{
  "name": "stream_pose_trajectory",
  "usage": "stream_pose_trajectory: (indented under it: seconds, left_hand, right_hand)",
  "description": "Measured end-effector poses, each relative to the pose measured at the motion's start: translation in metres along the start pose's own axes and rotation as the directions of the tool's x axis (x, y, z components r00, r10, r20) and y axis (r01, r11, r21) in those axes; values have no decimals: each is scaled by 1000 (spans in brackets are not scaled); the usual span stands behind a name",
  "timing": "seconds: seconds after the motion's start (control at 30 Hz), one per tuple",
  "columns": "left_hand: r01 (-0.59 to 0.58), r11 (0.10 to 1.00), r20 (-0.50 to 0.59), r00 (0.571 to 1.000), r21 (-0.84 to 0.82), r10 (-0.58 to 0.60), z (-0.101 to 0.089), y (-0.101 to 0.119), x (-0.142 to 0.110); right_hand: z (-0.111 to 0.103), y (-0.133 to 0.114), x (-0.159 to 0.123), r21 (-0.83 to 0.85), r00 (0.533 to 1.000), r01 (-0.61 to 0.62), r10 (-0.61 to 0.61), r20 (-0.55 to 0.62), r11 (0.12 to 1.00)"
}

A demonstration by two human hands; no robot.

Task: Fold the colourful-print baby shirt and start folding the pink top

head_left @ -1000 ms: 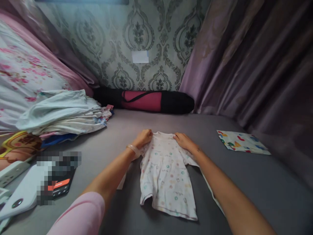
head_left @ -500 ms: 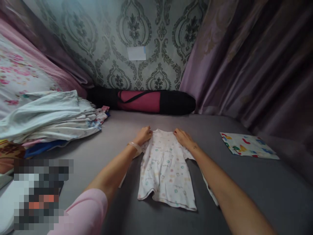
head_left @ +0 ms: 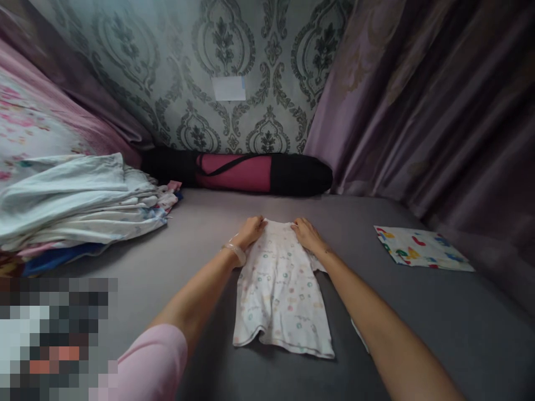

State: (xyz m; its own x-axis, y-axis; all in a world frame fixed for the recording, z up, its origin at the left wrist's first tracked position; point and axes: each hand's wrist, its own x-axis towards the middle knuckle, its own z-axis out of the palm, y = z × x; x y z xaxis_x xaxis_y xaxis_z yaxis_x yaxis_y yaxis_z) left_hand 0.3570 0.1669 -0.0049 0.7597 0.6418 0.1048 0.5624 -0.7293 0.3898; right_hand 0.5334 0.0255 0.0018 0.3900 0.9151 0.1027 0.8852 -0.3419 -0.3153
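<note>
A small white shirt [head_left: 284,295] with a pale coloured print lies spread on the grey sheet, its hem towards me and slightly rippled. At the far left corner of its neck end, my left hand [head_left: 252,229] is closed on the cloth. My right hand [head_left: 308,233] pinches the opposite corner, fingers bent over the edge. Part of a sleeve shows beneath my right forearm; the left sleeve is mostly hidden by my left arm.
On the left sits a heap of clothes [head_left: 83,195]. A folded cloth with a bright print [head_left: 424,248] lies to the right. Along the patterned wall rests a long black and pink bag [head_left: 238,172]. Purple curtains [head_left: 418,100] hang at the right. The lower left corner is pixelated.
Both hands have shifted slightly inward at the neck end, closer together. The left sleeve, visible before, is now mostly behind my left arm. The view has turned a little.
</note>
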Motion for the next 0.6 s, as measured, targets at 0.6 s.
stream_pose_trajectory:
  seconds: [0.6]
  left_hand:
    - [-83,992,-148,984,99,97,-65,-31,-66]
  right_hand:
    - [-64,52,-57,284,987,-152,158,1,947]
